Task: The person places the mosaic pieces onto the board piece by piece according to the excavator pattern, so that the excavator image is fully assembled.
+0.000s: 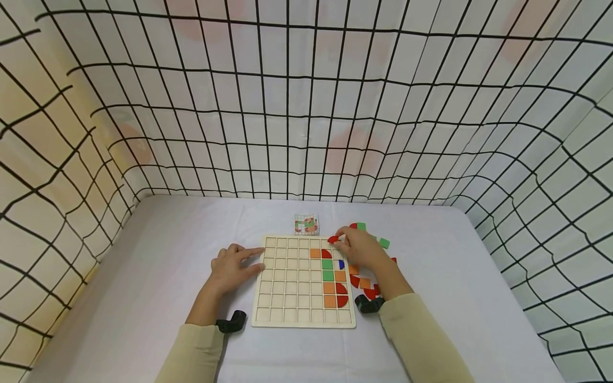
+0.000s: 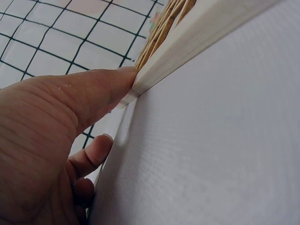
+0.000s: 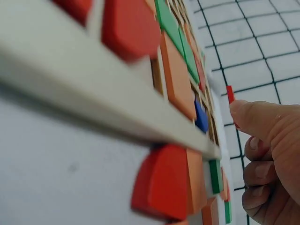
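Observation:
A pale wooden grid board (image 1: 279, 316) lies on the table, with orange squares, green squares, red quarter-round pieces and a blue piece in its right-hand cells. My left hand (image 1: 231, 270) rests at the board's left edge, thumb and index finger stretched out and touching it. In the left wrist view, the thumb (image 2: 105, 89) presses against the wooden side. Over the board's far right corner, my right hand (image 1: 362, 249) pinches a red quarter-round tile (image 1: 332, 240) between thumb and fingers. Only a thin edge of that tile (image 3: 230, 93) shows in the right wrist view.
Beyond the board lies a small card (image 1: 306, 224) printed with a coloured grid pattern. Loose pieces, among them an orange square (image 1: 365, 283) and a green square (image 1: 384, 243), lie along the board's right side. Black wire mesh (image 1: 306, 114) surrounds the table's back and sides.

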{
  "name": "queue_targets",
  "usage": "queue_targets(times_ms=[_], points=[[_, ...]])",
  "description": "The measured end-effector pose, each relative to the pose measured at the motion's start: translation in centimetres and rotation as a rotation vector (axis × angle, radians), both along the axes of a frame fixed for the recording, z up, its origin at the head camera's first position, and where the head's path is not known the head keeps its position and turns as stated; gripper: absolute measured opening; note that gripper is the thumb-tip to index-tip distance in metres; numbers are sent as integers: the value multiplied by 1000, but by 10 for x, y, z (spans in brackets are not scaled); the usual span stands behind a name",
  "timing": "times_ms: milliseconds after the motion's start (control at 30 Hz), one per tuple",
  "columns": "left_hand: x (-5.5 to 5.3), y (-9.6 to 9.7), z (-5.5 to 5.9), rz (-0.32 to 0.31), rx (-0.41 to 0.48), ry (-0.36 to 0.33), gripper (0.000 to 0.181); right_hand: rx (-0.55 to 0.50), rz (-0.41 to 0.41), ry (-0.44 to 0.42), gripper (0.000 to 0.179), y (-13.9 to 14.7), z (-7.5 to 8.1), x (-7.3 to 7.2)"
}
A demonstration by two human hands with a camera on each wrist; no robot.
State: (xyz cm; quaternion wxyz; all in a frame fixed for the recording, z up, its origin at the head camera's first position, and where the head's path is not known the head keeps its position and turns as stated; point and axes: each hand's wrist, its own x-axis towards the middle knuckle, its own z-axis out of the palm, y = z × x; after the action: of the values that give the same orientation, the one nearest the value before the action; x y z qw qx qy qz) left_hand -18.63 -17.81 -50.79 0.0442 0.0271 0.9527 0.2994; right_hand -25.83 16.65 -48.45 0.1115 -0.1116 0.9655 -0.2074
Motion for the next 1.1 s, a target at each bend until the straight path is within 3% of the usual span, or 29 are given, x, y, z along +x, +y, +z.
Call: queue_targets(times_ms=[500, 1100], points=[[-1, -1, -1, -2, -2, 3, 48, -57, 148, 28, 29, -18, 4, 32], [-1, 0, -1, 7, 3, -1, 48, -81, 235, 24, 23, -32, -3, 44]])
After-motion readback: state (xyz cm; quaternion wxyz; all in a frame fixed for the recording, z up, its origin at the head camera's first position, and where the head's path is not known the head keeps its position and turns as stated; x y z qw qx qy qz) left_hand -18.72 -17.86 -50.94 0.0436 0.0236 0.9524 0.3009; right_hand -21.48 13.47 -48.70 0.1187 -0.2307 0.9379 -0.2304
